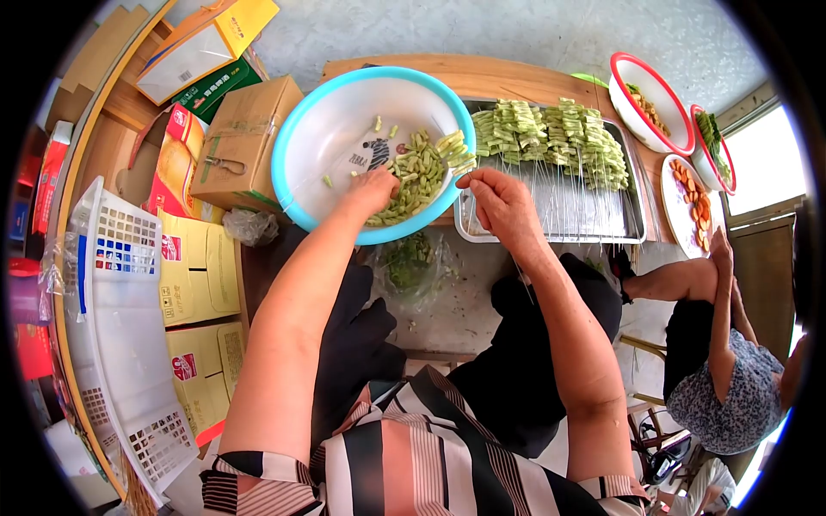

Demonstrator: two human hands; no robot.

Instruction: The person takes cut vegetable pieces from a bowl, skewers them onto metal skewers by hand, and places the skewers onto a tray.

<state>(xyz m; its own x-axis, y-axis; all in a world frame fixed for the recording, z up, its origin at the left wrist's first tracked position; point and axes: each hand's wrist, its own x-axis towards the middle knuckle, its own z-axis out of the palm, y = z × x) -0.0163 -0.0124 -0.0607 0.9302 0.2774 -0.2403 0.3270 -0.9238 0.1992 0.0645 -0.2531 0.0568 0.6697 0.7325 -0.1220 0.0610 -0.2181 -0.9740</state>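
Right hand [501,205] pinched, apparently on a skewer [527,289], bean stack [454,151] over the bowl's [280,155] right rim; left hand [372,191] among loose beans [419,179] inside, grip unclear: hold skewer steady, pierce centres.

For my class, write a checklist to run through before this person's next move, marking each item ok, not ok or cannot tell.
1. Loaded skewer held in the right hand: ok, cut green pieces are threaded at its end.
2. Left hand gripping a piece: cannot tell, its fingertips are hidden among the loose pieces.
3. Loose pieces all in one heap: not ok, a few stray pieces lie apart in the basin.
4. Basin's base fully on the table: cannot tell, it is hidden.
5. Finished skewers within the tray: ok, bunched with their loaded ends toward the far side.
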